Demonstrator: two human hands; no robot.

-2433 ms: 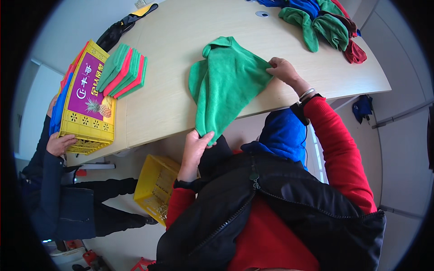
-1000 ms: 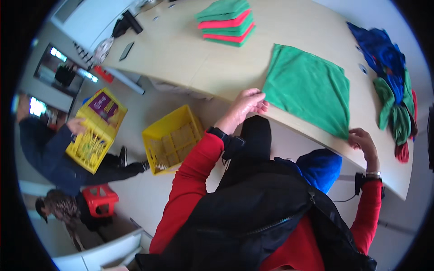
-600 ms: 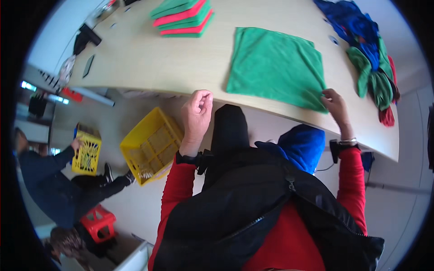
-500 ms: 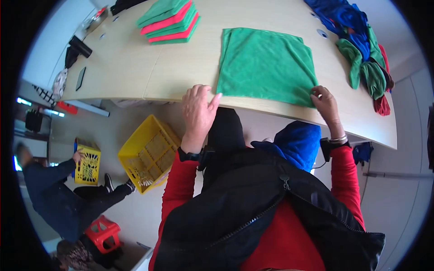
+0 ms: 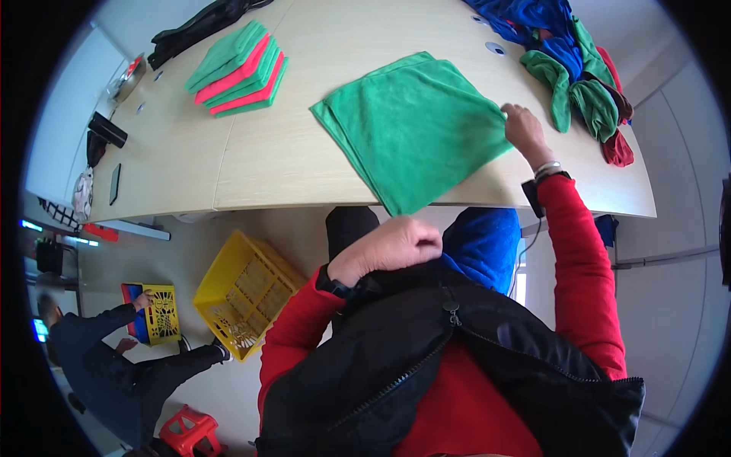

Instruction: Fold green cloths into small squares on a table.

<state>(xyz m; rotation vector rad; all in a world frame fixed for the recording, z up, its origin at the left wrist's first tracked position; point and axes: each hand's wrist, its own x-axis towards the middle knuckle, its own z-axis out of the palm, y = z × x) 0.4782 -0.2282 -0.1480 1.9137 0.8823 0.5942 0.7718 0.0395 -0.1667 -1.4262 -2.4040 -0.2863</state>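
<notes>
A green cloth (image 5: 415, 126), folded in layers, lies turned at an angle on the table, one corner reaching past the front edge. My right hand (image 5: 525, 133) is closed in a pinch on its right corner and lifts that edge slightly. Just below the near corner, in front of my body, my left hand (image 5: 388, 247) is closed with its fingers curled in. Whether it holds anything is hidden. To the left stands a neat stack of folded green and pink cloths (image 5: 240, 72).
A heap of blue, green and red cloths (image 5: 582, 84) lies at the table's right end. A phone (image 5: 115, 183) and a black cylinder (image 5: 108, 129) are at the left. Below stand a yellow crate (image 5: 247, 297) and a red stool (image 5: 190, 431); another person (image 5: 106, 365) handles a smaller crate (image 5: 162, 314).
The green cloth has turned on the table, its near-left corner now past the edge. My left hand has moved right and toward me, fingers curling. My right hand has moved up with the cloth's corner.
</notes>
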